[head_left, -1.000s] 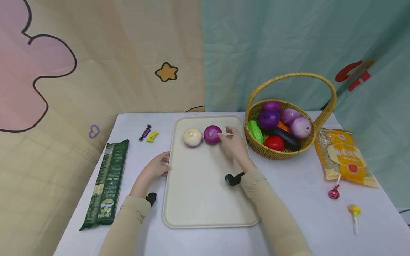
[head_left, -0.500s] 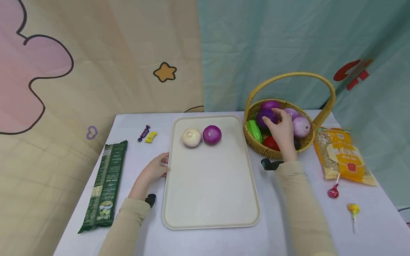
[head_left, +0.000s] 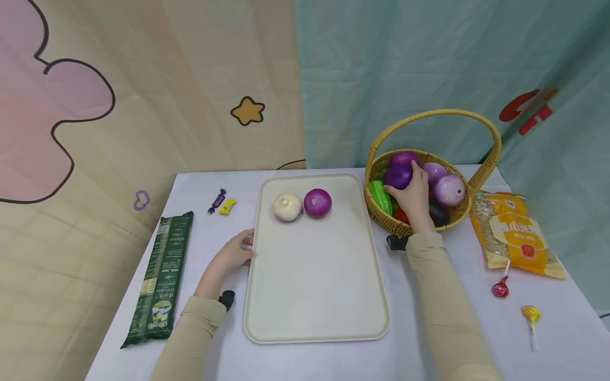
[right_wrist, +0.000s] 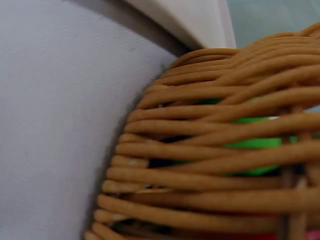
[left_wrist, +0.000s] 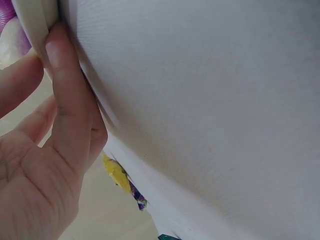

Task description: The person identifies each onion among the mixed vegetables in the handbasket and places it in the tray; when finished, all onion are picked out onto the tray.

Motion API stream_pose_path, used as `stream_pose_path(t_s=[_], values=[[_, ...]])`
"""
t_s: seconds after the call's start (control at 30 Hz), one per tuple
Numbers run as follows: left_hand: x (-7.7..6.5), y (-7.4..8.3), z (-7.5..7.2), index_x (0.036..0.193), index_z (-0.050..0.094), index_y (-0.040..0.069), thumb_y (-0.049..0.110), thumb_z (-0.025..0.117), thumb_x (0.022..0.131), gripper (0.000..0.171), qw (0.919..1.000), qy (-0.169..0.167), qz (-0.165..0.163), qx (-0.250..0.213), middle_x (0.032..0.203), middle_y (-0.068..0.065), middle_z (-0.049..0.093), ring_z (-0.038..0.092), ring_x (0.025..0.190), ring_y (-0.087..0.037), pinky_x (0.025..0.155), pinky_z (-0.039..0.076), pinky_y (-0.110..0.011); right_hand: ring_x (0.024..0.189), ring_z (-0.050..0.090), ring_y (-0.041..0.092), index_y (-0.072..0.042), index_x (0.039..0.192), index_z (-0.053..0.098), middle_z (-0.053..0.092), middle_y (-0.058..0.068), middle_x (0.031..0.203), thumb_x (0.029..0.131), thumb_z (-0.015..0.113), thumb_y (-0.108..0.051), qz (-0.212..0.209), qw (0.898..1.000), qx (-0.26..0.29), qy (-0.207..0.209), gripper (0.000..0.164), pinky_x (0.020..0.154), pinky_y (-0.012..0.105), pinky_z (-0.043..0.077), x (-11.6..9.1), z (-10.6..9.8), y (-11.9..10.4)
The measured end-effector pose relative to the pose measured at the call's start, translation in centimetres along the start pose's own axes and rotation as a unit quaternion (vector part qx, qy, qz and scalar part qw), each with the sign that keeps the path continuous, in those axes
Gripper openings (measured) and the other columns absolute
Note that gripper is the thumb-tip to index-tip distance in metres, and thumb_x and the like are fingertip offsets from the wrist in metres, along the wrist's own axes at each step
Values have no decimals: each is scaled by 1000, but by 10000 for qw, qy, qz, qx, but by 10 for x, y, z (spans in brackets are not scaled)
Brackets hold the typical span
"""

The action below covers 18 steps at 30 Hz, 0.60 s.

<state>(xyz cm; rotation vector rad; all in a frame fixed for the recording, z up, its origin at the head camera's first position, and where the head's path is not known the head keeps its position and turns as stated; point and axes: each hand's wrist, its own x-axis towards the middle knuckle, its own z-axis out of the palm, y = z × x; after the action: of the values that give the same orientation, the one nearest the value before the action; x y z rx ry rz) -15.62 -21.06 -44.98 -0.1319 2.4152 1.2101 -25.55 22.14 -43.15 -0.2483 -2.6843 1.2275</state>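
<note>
A person in beige sleeves works at a white-covered bench (head_left: pixel 352 362) with both bare hands. On the far right stands a wicker basket (head_left: pixel 378 216) with a tall arched handle. The right hand (head_left: pixel 414 198) is inside it, half closed, thumb and fingers curved about opposite sides of a dark purple onion (head_left: pixel 397 177). That onion sits within the basket; how firm the hold is, I cannot tell, as the right wrist view shows only wickerwork and no fingers.

Packed round the onion are a green vegetable (head_left: pixel 380 197) to its left, paler purple onions (head_left: pixel 449 191) to its right, and a dark eggplant (head_left: pixel 438 214) nearer.

At centre lies a cream tray (head_left: pixel 316 280), with a white onion (head_left: pixel 288 207) and a magenta onion (head_left: pixel 317 203) side by side at its far end. The left hand (head_left: pixel 233 251), fingers bent, pinches the tray's left rim.

The likeliest trouble is a slip: the onion looks smooth and round, and a fingertip hold off its middle could let it roll free. Pulling it past its neighbours might shift them, and a wrist catching the basket's near rim could tip it. A tug on the tray could set its two onions rolling.
</note>
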Motion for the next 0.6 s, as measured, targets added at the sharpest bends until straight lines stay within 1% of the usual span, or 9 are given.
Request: stream_pose_path(t_s=[0.1,0.23,0.37,0.5,0.6], values=[[2,-1,1,152,29,-2,-6,56,91,66,10000,8,-43,14,127,-24,48,60,98,-27,76,60,-31,143,27,44,-4,155,17,21,27,154,84,76,-21,28,9999,-42,113,94,121,57,23,1,3,1],[4,-3,-1,152,28,-1,-5,55,91,67,10000,6,-70,46,127,-23,48,60,96,-26,76,60,-30,140,30,42,-1,150,24,25,26,150,82,78,-18,-13,9993,113,347,88,121,52,27,0,6,-3],[5,-4,-2,153,27,-1,-6,54,91,68,9999,-39,-79,-54,126,-23,47,61,95,-25,76,61,-31,140,31,41,-1,148,25,24,25,149,81,79,-21,-25,9986,322,414,88,121,51,27,-6,3,-9],[4,-4,-2,153,26,-2,-7,54,91,68,9998,-82,-50,-153,126,-24,47,61,97,-27,78,61,-33,138,33,41,-3,148,24,25,25,148,81,79,-27,-171,9985,420,314,91,120,53,29,-23,-5,-21],[4,-3,-2,153,27,0,-6,55,91,68,9999,-82,-70,-90,127,-23,47,61,98,-27,78,61,-32,134,35,41,-3,148,26,28,25,145,79,81,-31,-387,9978,499,183,92,117,55,33,-42,-9,-37]])
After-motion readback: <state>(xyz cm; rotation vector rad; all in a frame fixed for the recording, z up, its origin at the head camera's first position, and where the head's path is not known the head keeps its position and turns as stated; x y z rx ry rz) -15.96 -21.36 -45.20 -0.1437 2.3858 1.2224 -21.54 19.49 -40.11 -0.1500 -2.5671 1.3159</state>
